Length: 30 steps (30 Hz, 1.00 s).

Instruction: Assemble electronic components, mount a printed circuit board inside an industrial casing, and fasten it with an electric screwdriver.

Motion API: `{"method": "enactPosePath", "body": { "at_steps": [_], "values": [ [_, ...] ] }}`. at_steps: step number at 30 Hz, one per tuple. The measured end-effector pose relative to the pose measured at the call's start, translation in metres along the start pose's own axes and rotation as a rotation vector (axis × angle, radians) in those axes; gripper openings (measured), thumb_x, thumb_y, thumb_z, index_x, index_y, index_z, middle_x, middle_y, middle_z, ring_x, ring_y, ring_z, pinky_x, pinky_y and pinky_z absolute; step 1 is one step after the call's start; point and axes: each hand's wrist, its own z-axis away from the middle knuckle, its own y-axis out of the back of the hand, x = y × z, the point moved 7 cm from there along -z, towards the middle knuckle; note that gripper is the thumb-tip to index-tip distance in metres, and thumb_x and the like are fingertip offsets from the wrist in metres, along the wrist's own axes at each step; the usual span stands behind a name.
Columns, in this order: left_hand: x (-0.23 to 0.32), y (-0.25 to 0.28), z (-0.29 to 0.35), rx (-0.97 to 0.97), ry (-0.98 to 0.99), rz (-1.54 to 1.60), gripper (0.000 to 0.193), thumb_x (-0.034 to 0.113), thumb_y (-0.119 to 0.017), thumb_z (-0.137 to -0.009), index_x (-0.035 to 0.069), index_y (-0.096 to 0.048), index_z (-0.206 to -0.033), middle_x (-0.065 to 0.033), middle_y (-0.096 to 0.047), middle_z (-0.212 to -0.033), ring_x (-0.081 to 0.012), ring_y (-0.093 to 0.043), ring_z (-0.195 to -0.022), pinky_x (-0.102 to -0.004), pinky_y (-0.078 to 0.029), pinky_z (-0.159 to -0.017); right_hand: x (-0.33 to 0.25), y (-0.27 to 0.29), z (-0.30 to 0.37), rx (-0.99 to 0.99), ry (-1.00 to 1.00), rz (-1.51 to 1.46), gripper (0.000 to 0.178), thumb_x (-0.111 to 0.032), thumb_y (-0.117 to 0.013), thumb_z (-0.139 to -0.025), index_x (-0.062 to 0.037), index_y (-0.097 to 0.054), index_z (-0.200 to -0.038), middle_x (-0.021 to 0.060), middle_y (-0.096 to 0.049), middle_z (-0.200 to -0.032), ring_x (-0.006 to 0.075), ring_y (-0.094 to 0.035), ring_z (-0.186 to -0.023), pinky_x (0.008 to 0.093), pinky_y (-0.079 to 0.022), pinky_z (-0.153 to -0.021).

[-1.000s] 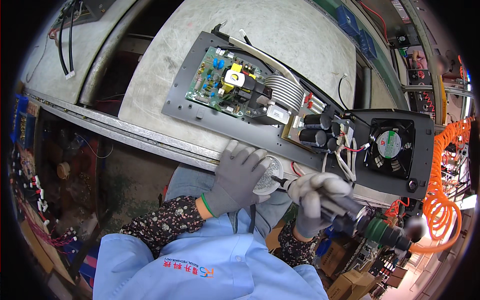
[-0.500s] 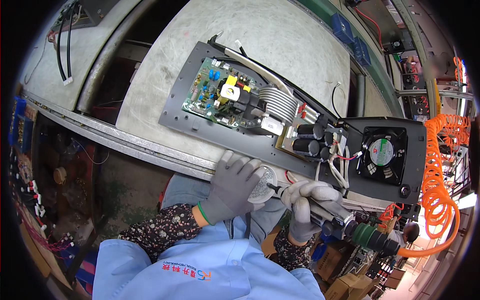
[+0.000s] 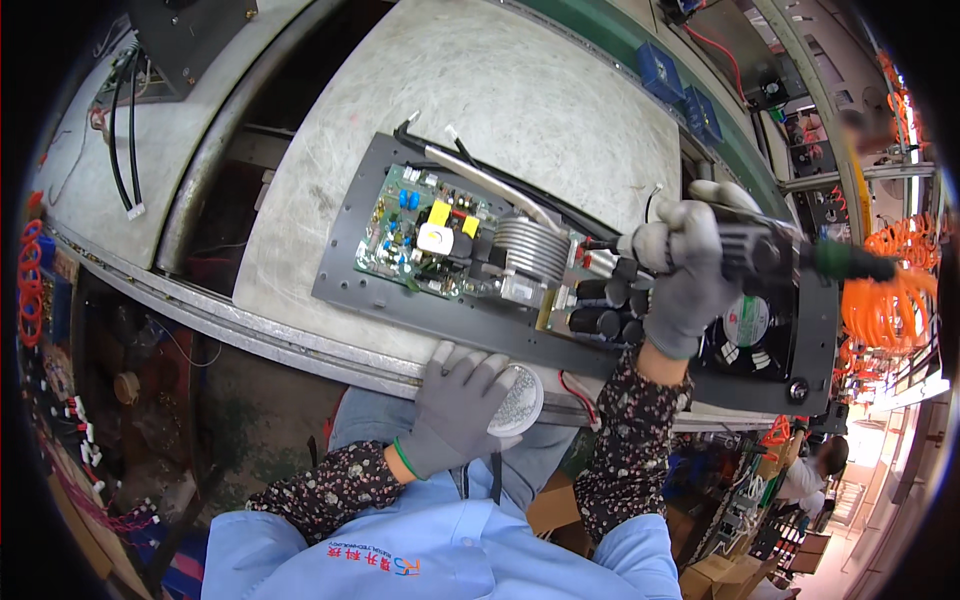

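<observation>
My gloved left hand (image 3: 455, 405) grips a round white dish (image 3: 518, 402) filled with small silvery pieces, held at the table's front edge. In my gloved right hand (image 3: 685, 280) is an air screwdriver (image 3: 755, 250), tilted nearly level over the open black metal chassis (image 3: 342, 262). Its dark bit (image 3: 598, 243) points left, close to the wound coil (image 3: 530, 250); whether it touches anything is unclear. The chassis also carries a green circuit board (image 3: 380, 255), black capacitors (image 3: 598, 292) and a fan (image 3: 745, 325), which my right hand and the tool partly cover.
The chassis lies on a scuffed metal tabletop (image 3: 290, 235) with a rail (image 3: 240, 320) along its front. Blue bins (image 3: 657, 75) line the far side. An orange coiled hose (image 3: 880, 315) hangs at right. Another black housing (image 3: 195, 45) with cables stands far left.
My right hand has lifted the air screwdriver from the dish, up and away over the chassis. My left hand still holds the dish in about the same place. The view has shifted slightly.
</observation>
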Motion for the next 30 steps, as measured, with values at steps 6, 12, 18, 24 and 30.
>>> {"method": "enactPosePath", "body": {
  "at_steps": [6,12,18,24,30],
  "values": [
    [-0.001,-0.001,0.003,-0.013,0.010,-0.028,0.067,0.050,-0.072,-0.062,0.010,-0.058,-0.114,-0.0069,-0.055,-0.118,-0.0234,-0.050,-0.108,-0.0494,-0.029,-0.099,0.039,0.005,-0.015,0.014,-0.034,0.015,0.025,0.001,-0.058,-0.082,0.0021,-0.052,-0.106,0.0136,-0.057,-0.068,0.0080,-0.038,-0.039,0.0247,-0.031,-0.035],
    [-0.001,-0.001,0.001,-0.012,0.022,-0.013,0.066,0.048,-0.072,-0.061,0.010,-0.058,-0.113,-0.0062,-0.055,-0.117,-0.0221,-0.051,-0.106,-0.0511,-0.028,-0.101,0.052,0.009,-0.021,0.000,-0.113,-0.057,0.036,0.005,-0.062,-0.079,0.0015,-0.049,-0.113,0.0159,-0.058,-0.096,0.0156,-0.059,-0.064,0.0227,-0.040,-0.035],
    [-0.002,-0.001,0.001,-0.012,0.035,-0.016,0.065,0.047,-0.074,-0.059,0.011,-0.058,-0.110,-0.0056,-0.055,-0.116,-0.0222,-0.051,-0.105,-0.0517,-0.026,-0.103,0.053,0.002,-0.024,0.010,-0.139,-0.007,0.033,0.007,-0.061,-0.079,0.0009,-0.050,-0.110,0.0138,-0.059,-0.093,0.0143,-0.059,-0.063,0.0215,-0.042,-0.037],
    [0.001,0.003,0.000,0.019,0.012,-0.021,0.068,0.045,-0.076,-0.056,0.010,-0.058,-0.111,-0.0062,-0.055,-0.115,-0.0234,-0.051,-0.105,-0.0514,-0.026,-0.104,0.056,0.002,-0.022,0.016,-0.083,-0.009,0.032,0.007,-0.062,-0.078,-0.0008,-0.051,-0.107,0.0111,-0.059,-0.084,0.0128,-0.058,-0.061,0.0214,-0.042,-0.038],
    [0.003,0.007,-0.001,0.050,0.003,0.012,0.070,0.042,-0.079,-0.054,0.007,-0.057,-0.111,-0.0081,-0.055,-0.114,-0.0255,-0.051,-0.105,-0.0506,-0.026,-0.104,0.078,0.003,-0.009,-0.004,-0.152,-0.091,0.035,0.002,-0.069,-0.077,-0.0021,-0.053,-0.108,0.0077,-0.063,-0.093,0.0102,-0.059,-0.064,0.0236,-0.047,-0.049]
  ]
}}
